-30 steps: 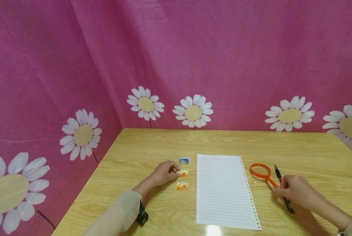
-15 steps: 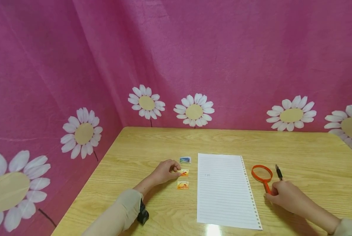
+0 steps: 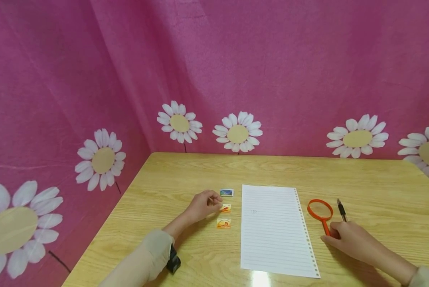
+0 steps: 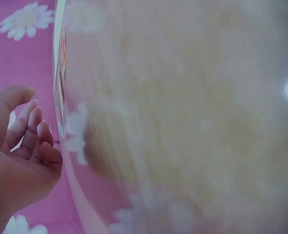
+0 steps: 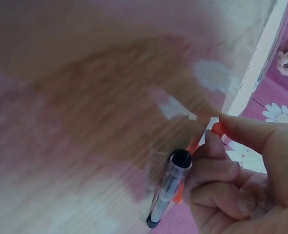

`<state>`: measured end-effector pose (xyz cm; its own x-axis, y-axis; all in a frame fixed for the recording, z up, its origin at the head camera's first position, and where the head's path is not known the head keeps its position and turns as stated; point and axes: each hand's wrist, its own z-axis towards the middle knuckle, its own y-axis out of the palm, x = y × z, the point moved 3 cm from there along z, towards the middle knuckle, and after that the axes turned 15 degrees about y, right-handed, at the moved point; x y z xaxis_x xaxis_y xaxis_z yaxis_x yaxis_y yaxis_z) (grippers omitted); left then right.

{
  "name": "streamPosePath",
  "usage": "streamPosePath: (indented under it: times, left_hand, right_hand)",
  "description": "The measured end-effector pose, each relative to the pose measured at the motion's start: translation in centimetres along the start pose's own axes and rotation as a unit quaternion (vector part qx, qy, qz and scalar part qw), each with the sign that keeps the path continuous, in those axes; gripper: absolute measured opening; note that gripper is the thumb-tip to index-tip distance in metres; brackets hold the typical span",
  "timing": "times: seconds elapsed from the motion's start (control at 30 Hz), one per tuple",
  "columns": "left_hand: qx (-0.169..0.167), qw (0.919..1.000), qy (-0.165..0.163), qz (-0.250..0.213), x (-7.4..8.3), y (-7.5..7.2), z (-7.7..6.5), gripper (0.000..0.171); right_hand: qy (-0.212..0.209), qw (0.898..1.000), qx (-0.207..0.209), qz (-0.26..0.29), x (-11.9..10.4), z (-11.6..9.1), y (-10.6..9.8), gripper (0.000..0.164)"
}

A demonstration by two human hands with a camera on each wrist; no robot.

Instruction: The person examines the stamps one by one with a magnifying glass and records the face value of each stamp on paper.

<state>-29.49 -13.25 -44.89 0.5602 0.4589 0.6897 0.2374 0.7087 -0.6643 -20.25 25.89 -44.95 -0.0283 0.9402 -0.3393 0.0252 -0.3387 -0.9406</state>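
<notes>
My left hand [image 3: 201, 206] is at the left of a column of small stamp-like pictures, its fingers loosely bent and the fingertips right at the edge of the middle, orange-yellow one [image 3: 226, 208]. Above lies a blue one [image 3: 226, 192], below an orange one [image 3: 224, 223]. In the left wrist view that hand [image 4: 29, 141] shows nothing between thumb and fingers. My right hand [image 3: 352, 239] pinches the handle of an orange magnifying glass [image 3: 325, 227] between thumb and forefinger. In the right wrist view the handle's end [image 5: 218, 128] shows at the fingertips. A black pen [image 3: 341, 209] lies partly under this hand.
A lined sheet of paper [image 3: 277, 239] with holes down its right edge lies between the hands, a small written mark on it. The wooden table [image 3: 185, 171] meets a pink flowered curtain [image 3: 271, 59] at the back and left.
My right hand has shifted a little left and down, turning the magnifying glass so its handle points more toward me. The left hand stays at the middle stamp-like picture.
</notes>
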Motion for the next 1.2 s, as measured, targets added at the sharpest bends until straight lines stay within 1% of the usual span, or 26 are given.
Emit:
streamPosePath:
  times: [0.1,0.23,0.33,0.47,0.67,0.77,0.8,0.9,1.1,1.2]
  left_hand:
    - [0.004,0.9998,0.020,-0.008,1.2,0.4,-0.4,0.012]
    - [-0.007,0.9982,0.058,-0.016,2.6,1.3,-1.4,0.012]
    - [-0.018,0.9965,0.076,-0.030,3.6,2.1,-2.2,0.014]
    - [-0.040,0.9948,0.075,-0.057,4.6,3.0,-3.2,0.016]
    - [-0.068,0.9921,0.066,-0.083,5.6,3.9,-4.4,0.018]
    - [-0.076,0.9907,0.063,-0.093,6.0,4.3,-4.8,0.019]
    - [-0.079,0.9903,0.061,-0.097,6.2,4.4,-5.0,0.019]
    - [-0.083,0.9888,0.067,-0.104,6.6,4.8,-5.3,0.020]
    - [-0.089,0.9889,0.079,-0.089,7.2,5.5,-5.7,0.020]
    - [-0.091,0.9892,0.077,-0.085,7.4,5.6,-5.9,0.020]
  right_hand:
    - [-0.013,1.000,0.002,-0.002,0.2,0.0,0.0,0.037]
    - [-0.016,1.000,-0.006,-0.001,0.3,0.1,0.1,0.037]
    - [-0.020,1.000,-0.008,0.005,0.4,0.1,0.1,0.035]
    - [-0.010,1.000,-0.003,0.022,0.5,0.0,-0.2,0.033]
    - [-0.019,0.998,0.027,0.062,0.7,0.4,-1.0,0.027]
    - [-0.032,0.996,0.049,0.067,1.1,0.8,-1.4,0.024]
    - [-0.038,0.995,0.063,0.067,1.3,1.0,-1.5,0.024]
    - [-0.049,0.992,0.092,0.073,1.9,1.6,-1.8,0.023]
    - [-0.058,0.988,0.127,0.062,3.2,2.9,-2.3,0.023]
    - [-0.057,0.989,0.126,0.052,3.7,3.3,-2.4,0.025]
